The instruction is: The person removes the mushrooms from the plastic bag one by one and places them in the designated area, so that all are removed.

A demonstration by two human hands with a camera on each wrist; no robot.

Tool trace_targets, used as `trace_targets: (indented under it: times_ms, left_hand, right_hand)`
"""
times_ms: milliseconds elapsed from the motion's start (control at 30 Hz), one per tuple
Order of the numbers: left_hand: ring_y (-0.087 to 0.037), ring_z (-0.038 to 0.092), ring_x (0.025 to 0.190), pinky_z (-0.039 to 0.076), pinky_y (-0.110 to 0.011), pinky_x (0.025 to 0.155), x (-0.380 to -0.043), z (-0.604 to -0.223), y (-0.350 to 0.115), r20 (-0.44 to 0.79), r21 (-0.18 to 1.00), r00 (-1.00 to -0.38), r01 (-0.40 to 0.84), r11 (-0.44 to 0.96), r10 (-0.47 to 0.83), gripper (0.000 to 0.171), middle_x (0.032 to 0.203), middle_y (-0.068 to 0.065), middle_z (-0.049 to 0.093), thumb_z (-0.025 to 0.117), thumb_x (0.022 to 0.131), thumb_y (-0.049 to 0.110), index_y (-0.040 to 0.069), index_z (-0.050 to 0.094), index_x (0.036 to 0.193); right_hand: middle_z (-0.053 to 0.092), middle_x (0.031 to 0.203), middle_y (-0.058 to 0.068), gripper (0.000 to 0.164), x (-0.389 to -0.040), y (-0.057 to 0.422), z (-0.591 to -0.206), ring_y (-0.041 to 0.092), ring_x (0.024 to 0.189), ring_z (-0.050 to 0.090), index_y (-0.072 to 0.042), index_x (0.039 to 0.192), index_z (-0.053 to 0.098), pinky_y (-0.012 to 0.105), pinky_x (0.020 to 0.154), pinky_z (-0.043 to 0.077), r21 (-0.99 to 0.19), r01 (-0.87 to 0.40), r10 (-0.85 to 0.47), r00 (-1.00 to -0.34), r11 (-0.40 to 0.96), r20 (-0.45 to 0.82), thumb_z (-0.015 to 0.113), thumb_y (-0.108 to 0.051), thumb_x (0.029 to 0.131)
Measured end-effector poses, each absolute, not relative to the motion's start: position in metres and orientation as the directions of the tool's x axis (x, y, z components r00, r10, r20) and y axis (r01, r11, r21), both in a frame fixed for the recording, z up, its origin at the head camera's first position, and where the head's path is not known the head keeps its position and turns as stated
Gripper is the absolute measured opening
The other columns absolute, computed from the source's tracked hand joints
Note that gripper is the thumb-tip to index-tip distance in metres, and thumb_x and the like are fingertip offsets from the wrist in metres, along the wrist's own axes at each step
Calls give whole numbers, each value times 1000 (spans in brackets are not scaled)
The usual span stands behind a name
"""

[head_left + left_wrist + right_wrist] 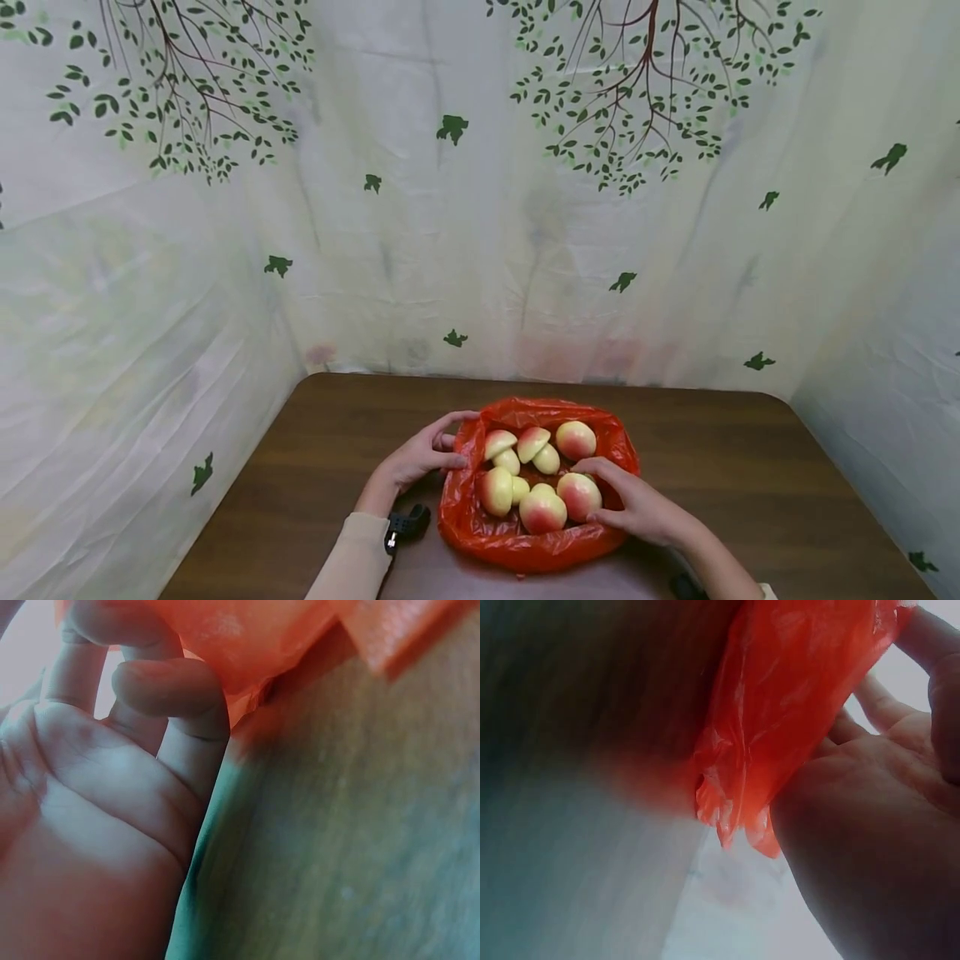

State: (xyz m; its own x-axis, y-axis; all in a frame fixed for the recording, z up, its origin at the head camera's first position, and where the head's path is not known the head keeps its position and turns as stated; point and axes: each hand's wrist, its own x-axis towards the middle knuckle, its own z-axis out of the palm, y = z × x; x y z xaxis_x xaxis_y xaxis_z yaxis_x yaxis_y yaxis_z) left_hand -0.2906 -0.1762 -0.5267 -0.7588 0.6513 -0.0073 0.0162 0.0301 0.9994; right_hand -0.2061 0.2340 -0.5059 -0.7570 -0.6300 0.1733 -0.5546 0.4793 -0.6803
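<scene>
A red plastic bag (525, 550) sits on the table with its mouth spread wide. Inside lie several mushroom-shaped pieces, such as a toy mushroom (532, 446), pale yellow with pinkish-red caps. At the bag's left side, my left hand (416, 458) grips the rim, thumb in front and fingers behind; the left wrist view shows its fingers curled against the red plastic (247, 637). My right hand (637, 500) reaches over the right rim, thumb and forefinger around the rightmost toy mushroom (579, 497). In the right wrist view, the bag's side (787, 697) hides that mushroom.
The brown wooden table (360, 408) extends behind and to both sides of the bag. A greyish sheet (435, 575) lies under the bag's front. White curtains (465, 250) printed with leaves and branches enclose the table at the back and sides.
</scene>
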Motion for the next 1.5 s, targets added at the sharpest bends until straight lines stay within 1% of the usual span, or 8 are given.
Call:
trace_targets:
  times_ms: [233,433,567,667,833,1167,1367,1500]
  left_hand:
    - [-9,76,79,65,-30,76,-288,-527,-175,-2,1000,-756,12,18,655,73,102,1,80,74,100,13,15,37,163]
    - [-11,78,82,66,-32,77,-289,-526,-175,-8,1000,-754,-4,8,657,72,104,0,80,73,100,11,16,36,163]
    - [-12,79,82,66,-33,77,-290,-527,-175,4,1000,-756,8,3,655,71,104,-1,80,72,100,10,15,37,162]
    - [-13,79,82,66,-34,77,-291,-527,-175,12,1000,-758,14,-2,652,71,105,-1,80,72,100,9,15,37,162]
    - [-12,78,83,66,-33,77,-291,-529,-175,7,1000,-760,0,-11,650,71,105,-1,80,72,101,9,15,37,162]
    - [-12,79,86,66,-34,80,-285,-534,-179,0,999,-759,-31,-36,651,72,105,0,81,70,101,9,12,34,164]
    - [-11,78,85,66,-32,79,-288,-532,-177,14,999,-766,-19,-44,642,72,106,0,81,71,101,10,13,35,164]
    - [-11,78,86,66,-32,79,-289,-530,-177,14,999,-762,-20,-45,647,72,106,1,81,71,101,10,12,35,164]
  right_hand:
    - [60,147,4,53,-204,234,-505,8,132,56,-12,148,54,25,113,49,-708,-537,-607,-771,458,192,73,-29,101]
    - [60,147,2,54,-205,237,-502,4,132,55,-13,149,54,27,111,51,-736,-497,-568,-802,460,187,73,-27,101]
    - [61,147,-3,55,-206,238,-497,5,131,57,-18,150,55,31,111,53,-751,-459,-522,-834,474,181,75,-29,100]
    - [61,146,-7,54,-206,239,-493,6,130,58,-24,149,55,31,109,54,-777,-430,-496,-850,460,177,75,-28,99]
    - [62,145,-3,52,-206,244,-486,3,130,57,-29,148,54,27,108,53,-803,-426,-479,-854,416,205,74,-22,100]
    - [59,146,7,50,-212,262,-473,-11,130,52,-20,148,53,12,108,44,-838,-390,-399,-887,382,231,72,-18,102]
    - [58,145,13,51,-224,278,-464,-14,129,52,-14,149,52,9,107,43,-831,-406,-346,-896,380,280,71,-15,102]
    - [57,145,15,51,-231,290,-460,-14,128,52,-11,150,50,9,105,46,-824,-413,-313,-900,387,304,70,-13,103]
